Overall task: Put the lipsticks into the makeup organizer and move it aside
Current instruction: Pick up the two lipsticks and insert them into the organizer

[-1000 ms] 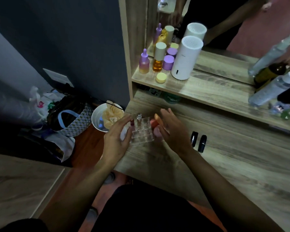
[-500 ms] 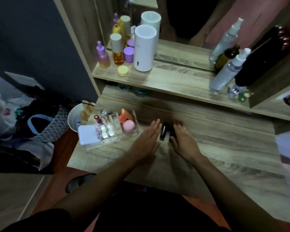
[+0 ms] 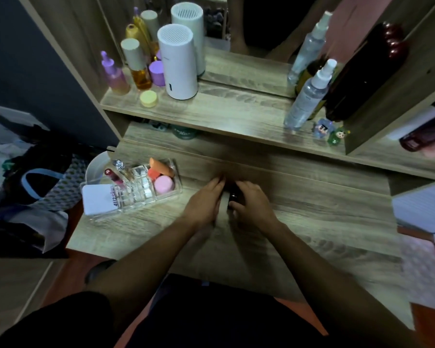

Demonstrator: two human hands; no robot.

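A clear acrylic makeup organizer (image 3: 136, 194) sits at the left end of the wooden tabletop (image 3: 312, 214). It holds a red lipstick (image 3: 113, 177), a pink sponge (image 3: 163, 184) and an orange sponge. In the middle of the tabletop my two hands meet over the black lipsticks. My right hand (image 3: 251, 204) curls its fingers around one black lipstick (image 3: 234, 194). My left hand (image 3: 205, 202) stands on edge right beside it with fingers bent down. Whether it holds the second lipstick is hidden.
A raised shelf (image 3: 236, 114) behind carries a white cylinder (image 3: 178, 64), several small bottles (image 3: 136, 64) and spray bottles (image 3: 307, 96). A mirror stands above it. Bags (image 3: 35, 187) and a white bowl lie on the floor to the left. A notebook (image 3: 422, 207) lies at the right.
My hands let go of the organizer and moved right to the two black lipsticks. They have now closed in over them, hiding most of both.
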